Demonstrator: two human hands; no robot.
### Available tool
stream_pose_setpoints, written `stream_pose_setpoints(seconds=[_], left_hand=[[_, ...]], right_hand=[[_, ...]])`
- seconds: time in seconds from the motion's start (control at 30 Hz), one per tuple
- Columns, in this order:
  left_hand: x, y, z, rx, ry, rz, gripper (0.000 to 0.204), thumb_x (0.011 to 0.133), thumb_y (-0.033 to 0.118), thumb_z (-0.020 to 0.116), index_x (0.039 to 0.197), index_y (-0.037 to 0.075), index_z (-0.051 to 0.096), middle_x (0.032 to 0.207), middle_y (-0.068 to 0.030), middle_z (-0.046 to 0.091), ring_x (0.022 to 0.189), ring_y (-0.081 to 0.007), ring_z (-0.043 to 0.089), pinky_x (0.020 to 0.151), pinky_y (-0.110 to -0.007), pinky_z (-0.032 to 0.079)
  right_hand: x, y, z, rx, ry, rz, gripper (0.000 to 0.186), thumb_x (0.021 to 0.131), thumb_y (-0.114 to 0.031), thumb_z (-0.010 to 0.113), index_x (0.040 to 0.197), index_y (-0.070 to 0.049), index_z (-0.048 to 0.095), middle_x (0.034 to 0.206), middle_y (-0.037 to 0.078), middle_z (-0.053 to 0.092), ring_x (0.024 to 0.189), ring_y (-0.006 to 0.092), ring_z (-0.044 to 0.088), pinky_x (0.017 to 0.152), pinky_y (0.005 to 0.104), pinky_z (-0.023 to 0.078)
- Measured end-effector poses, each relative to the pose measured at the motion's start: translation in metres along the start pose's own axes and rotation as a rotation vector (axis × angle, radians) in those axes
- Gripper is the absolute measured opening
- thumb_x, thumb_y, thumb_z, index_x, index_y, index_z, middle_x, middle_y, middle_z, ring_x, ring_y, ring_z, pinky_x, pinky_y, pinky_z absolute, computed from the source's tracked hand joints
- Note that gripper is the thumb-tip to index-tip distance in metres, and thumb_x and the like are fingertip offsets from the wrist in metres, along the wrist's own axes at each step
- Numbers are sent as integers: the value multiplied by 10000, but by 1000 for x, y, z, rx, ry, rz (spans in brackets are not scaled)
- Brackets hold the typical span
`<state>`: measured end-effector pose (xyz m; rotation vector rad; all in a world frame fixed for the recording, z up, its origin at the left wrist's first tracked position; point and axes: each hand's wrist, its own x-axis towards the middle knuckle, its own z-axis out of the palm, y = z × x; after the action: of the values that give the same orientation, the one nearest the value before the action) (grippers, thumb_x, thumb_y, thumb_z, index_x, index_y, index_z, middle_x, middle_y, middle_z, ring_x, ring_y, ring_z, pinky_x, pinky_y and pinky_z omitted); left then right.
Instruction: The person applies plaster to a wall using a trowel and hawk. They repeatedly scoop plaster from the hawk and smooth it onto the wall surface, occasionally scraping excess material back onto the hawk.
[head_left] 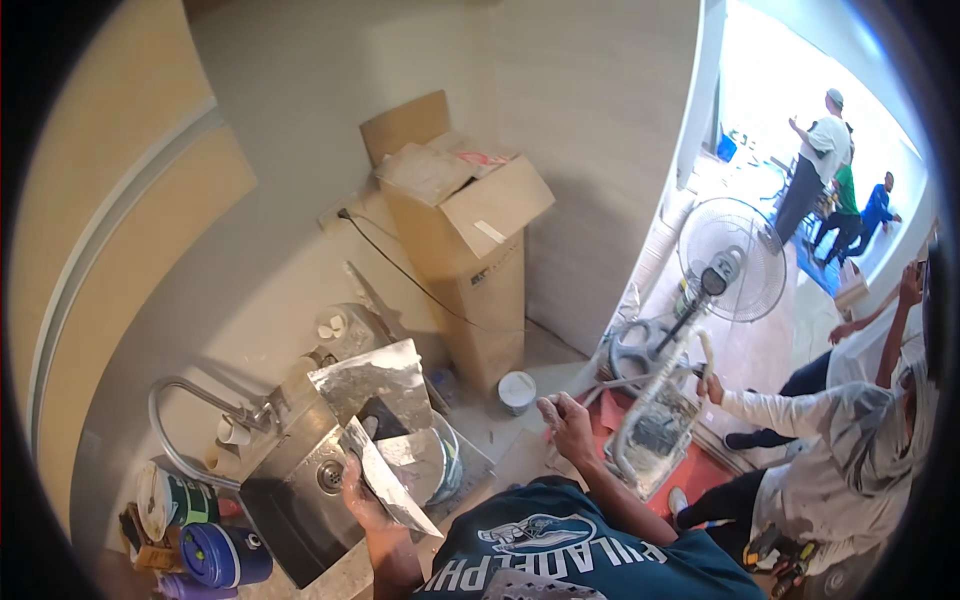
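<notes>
Holding a thin flat plate (pixel 392 478), smeared with whitish paste, our left hand (pixel 366 500) grips it along its left edge. We see the plate just to the right of the steel sink (pixel 285 512), at the near side, and it partly hides the tub (pixel 448 468). Our right hand (pixel 567 418) is to the right and farther, well apart from the plate; its fingers are curled inward, and we see no object in it.

On the far side of the held plate, a bigger square plate (pixel 382 374), also smeared, is tilted near the faucet (pixel 190 384).

From here, we judge that the thin plate could slip, because the grip is only at one edge and the paste may be slippery. If it tips more, some paste could drop into the sink or on our dark green shirt (pixel 575 545). Swinging it to the far side could also knock the square plate. At right, a co-worker's hand (pixel 710 388) is near enough that a wide move of our right arm could bump it.

The thin plate's long axis runs from far left to near right. One narrow end points toward the square plate, and the other toward our shirt; its flat face is steeply tilted.
</notes>
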<state>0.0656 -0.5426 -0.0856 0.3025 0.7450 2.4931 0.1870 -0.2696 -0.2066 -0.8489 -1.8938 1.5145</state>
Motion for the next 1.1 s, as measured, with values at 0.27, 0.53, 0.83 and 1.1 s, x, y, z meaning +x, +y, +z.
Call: stream_pose_setpoints(seconds=[0.27, 0.53, 0.83, 1.1], left_hand=[[-14, -27, -8, 461, 154, -106, 544, 938, 379, 600, 1330, 13, 513, 1307, -136, 539, 1248, -245, 486, 1088, -367, 348], [-49, -35, 34, 129, 172, 95, 456, 940, 376, 643, 1261, 58, 581, 1169, -28, 659, 1027, -89, 615, 913, -276, 477], [-47, -37, 20, 90, 364, 258, 424, 955, 349, 630, 1275, 76, 572, 1167, -22, 659, 998, -92, 635, 874, -270, 512], [-57, -25, 35, 646, 680, 676, 452, 940, 369, 630, 1250, 42, 596, 1151, -41, 644, 1101, -140, 562, 1004, -322, 407]], right_hand=[[-1, -19, 25, -61, -314, -216, 261, 991, -224, 527, 938, 16, 614, 793, 21, 546, 706, 135, 494, 639, 311, 408], [-8, -46, 95, 84, -711, -219, 345, 1003, -279, 494, 1050, 40, 615, 917, 77, 622, 804, 178, 559, 735, 318, 451], [8, -80, 139, 406, -794, -72, 335, 1002, -304, 515, 1055, 19, 585, 898, 67, 578, 777, 169, 516, 697, 301, 421], [43, -112, 138, 632, -857, 48, 333, 1000, -326, 535, 1059, 1, 559, 881, 58, 540, 752, 160, 478, 663, 286, 394]])
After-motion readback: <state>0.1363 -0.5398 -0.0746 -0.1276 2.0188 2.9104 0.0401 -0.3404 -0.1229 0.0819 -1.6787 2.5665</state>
